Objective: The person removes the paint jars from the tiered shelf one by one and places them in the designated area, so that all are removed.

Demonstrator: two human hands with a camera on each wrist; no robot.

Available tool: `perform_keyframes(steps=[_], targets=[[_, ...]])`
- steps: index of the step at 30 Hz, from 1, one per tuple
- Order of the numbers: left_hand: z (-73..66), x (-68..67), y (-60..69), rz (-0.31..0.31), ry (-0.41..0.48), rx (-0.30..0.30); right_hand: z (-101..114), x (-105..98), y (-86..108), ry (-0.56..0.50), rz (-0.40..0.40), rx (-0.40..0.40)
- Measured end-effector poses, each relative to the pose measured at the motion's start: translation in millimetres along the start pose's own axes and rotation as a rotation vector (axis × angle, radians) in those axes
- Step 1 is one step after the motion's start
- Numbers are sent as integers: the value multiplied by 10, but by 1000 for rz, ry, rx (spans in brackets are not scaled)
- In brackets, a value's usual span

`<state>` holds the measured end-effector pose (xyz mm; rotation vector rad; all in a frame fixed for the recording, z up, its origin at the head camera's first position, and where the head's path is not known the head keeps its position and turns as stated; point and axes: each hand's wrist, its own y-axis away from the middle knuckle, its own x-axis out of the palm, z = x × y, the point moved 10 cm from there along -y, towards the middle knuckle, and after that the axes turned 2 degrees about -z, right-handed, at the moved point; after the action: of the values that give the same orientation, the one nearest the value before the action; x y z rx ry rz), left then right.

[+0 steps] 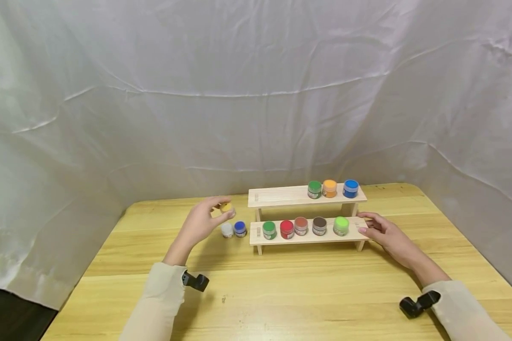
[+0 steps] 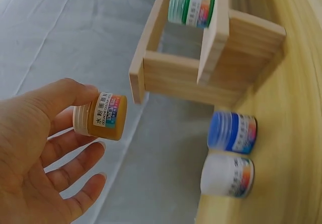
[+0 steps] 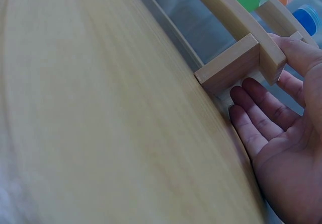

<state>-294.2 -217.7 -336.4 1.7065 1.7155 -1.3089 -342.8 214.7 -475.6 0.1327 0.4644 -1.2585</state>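
Observation:
My left hand (image 1: 199, 221) pinches a yellow-ochre paint jar (image 1: 226, 207) between thumb and fingers; the left wrist view shows the jar (image 2: 108, 116) raised, its label facing the camera. Below it on the table stand a white jar (image 1: 227, 230) and a blue jar (image 1: 240, 229). My right hand (image 1: 390, 239) holds the right end of the lower shelf of a two-tier wooden rack (image 1: 309, 237), thumb on top; in the right wrist view, the lower fingers (image 3: 259, 113) extend beside the rack's leg (image 3: 231, 65).
Several jars line the lower shelf, from dark green (image 1: 269, 230) to light green (image 1: 341, 226). On the upper shelf (image 1: 281, 195) stand a green (image 1: 314, 189), an orange (image 1: 329, 188) and a blue jar (image 1: 351, 188) toward the right. Pale cloth (image 1: 222, 118) hangs behind the table (image 1: 281, 293).

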Motion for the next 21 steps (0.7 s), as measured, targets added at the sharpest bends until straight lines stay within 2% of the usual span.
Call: perform_keyframes(steps=[8,21], targets=[[210,-24,91,-28,14,-14,-21,-13,2,-7,-1,6],[563,64,202,-60,39,-82,-9,-1,-3,-12,11,10]])
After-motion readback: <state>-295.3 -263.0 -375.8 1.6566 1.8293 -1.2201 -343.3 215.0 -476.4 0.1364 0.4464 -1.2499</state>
